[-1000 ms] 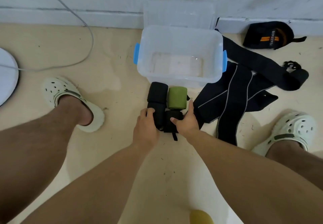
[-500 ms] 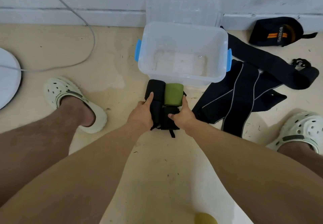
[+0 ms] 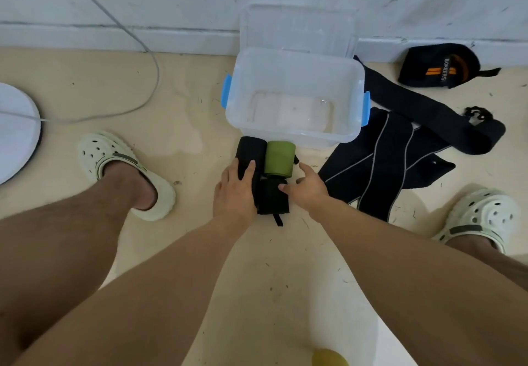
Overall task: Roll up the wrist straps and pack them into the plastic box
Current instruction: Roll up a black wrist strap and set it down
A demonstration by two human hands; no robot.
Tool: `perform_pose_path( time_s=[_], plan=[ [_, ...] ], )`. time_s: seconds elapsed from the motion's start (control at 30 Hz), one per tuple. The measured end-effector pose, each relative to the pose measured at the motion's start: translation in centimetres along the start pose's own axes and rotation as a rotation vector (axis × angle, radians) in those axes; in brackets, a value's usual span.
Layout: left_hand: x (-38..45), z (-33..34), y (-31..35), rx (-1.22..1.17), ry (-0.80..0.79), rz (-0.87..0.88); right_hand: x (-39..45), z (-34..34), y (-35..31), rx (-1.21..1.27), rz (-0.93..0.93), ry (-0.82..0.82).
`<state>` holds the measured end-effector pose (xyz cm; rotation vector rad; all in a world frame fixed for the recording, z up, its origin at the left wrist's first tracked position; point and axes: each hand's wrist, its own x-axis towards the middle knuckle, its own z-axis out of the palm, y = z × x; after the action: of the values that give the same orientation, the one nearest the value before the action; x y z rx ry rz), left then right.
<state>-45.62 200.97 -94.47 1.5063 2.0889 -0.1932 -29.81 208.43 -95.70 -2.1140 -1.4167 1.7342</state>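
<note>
The left hand lies flat, fingers straight, along the left flank of the cluster of rolled straps, its fingertips reaching up onto the tall black roll. The right hand sits on the opposite flank, fingers loosely spread and its thumb touching the low black roll between the two hands; from this angle I cannot tell for certain whether it pinches that roll or only presses it, though it looks more like a press with relaxed fingers. Neither hand is curled round anything.

Just beyond the right hand's fingertips stands the green roll, touching the tall black roll on its left. All the rolls lie with their long axes pointing away from the person, toward the box.

Directly past the rolls, the near wall of the plastic box nearly touches them; nothing lies inside it. So the bundle has to travel straight forward and up over that wall, both hands being about equally near.

To the right of the right hand, unrolled black straps lie spread on the floor, and farther off a black-and-orange strap rests by the wall.
</note>
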Motion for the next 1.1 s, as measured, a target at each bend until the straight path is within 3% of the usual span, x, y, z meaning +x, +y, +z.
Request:
perform_pose_path(
  time_s=[0.1,0.23,0.37,0.53,0.77,0.87,0.97,1.1],
  plan=[
    [-1.1,1.0,1.5,-0.070,0.173,0.084,-0.4,-2.5,0.6,0.002,-0.044,0.164],
    [-1.6,1.9,4.7,-0.156,0.229,0.291,-0.5,-6.2,3.3,0.032,-0.002,0.389],
    [-1.5,2.1,7.9,-0.152,-0.056,0.364,-0.8,-9.1,6.6,0.079,0.126,0.510],
    [-2.0,3.2,10.0,-0.166,-0.382,0.338,0.2,-10.3,9.2,0.301,0.205,0.466],
    [-1.4,4.4,10.6,-0.209,-0.469,0.232,2.0,-12.4,8.9,0.556,0.315,0.498],
    [-1.1,4.3,11.4,-0.229,-0.454,0.247,1.3,-12.3,8.2,0.484,0.305,0.556],
    [-0.9,3.8,12.3,-0.317,-0.394,0.234,-0.1,-11.5,7.6,0.330,0.180,0.529],
    [-0.5,2.4,13.9,-0.646,-0.215,-0.004,-2.3,-9.5,7.3,-0.130,-0.136,0.372]
  ],
)
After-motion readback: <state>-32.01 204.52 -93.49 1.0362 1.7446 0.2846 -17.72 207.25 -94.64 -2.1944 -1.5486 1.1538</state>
